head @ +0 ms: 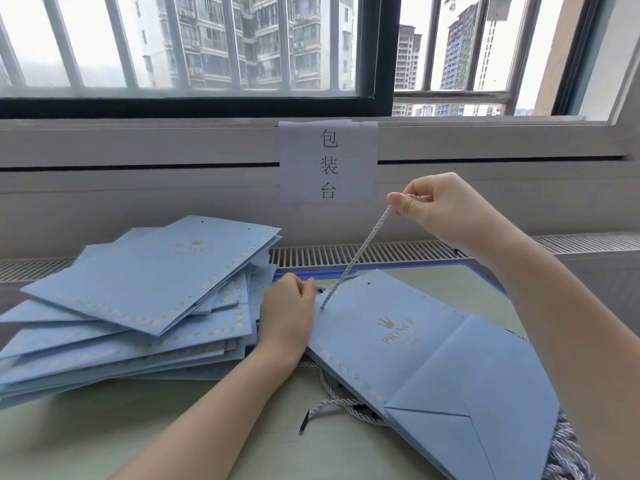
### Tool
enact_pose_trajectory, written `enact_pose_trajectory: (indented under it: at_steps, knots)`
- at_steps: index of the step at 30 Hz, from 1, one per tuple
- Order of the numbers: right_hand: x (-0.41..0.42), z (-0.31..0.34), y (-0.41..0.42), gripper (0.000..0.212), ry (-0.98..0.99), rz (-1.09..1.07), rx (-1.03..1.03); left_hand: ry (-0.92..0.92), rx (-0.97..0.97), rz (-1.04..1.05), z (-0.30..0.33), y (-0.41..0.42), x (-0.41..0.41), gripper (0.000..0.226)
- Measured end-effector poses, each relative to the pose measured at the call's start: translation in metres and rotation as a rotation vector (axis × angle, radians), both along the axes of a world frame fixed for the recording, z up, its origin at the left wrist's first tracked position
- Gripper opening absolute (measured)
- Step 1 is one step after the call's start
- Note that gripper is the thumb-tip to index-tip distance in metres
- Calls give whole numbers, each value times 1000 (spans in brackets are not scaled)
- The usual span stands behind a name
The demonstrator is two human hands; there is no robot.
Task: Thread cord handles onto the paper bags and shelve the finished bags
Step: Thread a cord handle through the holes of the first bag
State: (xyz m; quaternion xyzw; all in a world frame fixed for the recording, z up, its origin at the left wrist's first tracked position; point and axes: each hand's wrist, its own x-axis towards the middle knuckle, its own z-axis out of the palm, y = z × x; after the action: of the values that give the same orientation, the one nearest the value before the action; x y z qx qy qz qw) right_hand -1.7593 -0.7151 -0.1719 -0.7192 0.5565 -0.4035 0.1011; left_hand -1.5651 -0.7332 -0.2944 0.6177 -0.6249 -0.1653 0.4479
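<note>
A flat light-blue paper bag [415,344] with a gold crown logo lies on the table, slightly right of centre. A pale twisted cord [360,252] rises taut from a hole near the bag's top-left corner. My right hand [440,209] pinches the cord's upper end high above the bag. My left hand [287,317] grips the bag's top-left edge beside that hole. A second hole shows further right along the top edge.
A messy stack of flat blue bags [138,306] fills the left of the pale green table [138,431]. Loose cords [343,407] lie under and beside the bag, with more at the lower right. A paper sign [329,161] hangs below the barred window.
</note>
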Motion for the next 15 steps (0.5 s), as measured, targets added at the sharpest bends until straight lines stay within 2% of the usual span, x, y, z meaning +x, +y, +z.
enact_pose_trajectory:
  at_steps: [5, 9, 11, 15]
  knots:
    - [-8, -1, -2, 36, 6, -91, -99, -225, 61, 0, -2, 6, -3, 28]
    - [-2, -4, -3, 36, 49, -126, -99, -370, 58, 8, 4, 10, -4, 23]
    - [0, -7, -3, 35, 55, -118, -83, -334, -11, -27, 9, 11, -7, 25]
    - [4, -9, -6, 35, 70, -88, -70, -92, -293, -274, 31, 17, -24, 27]
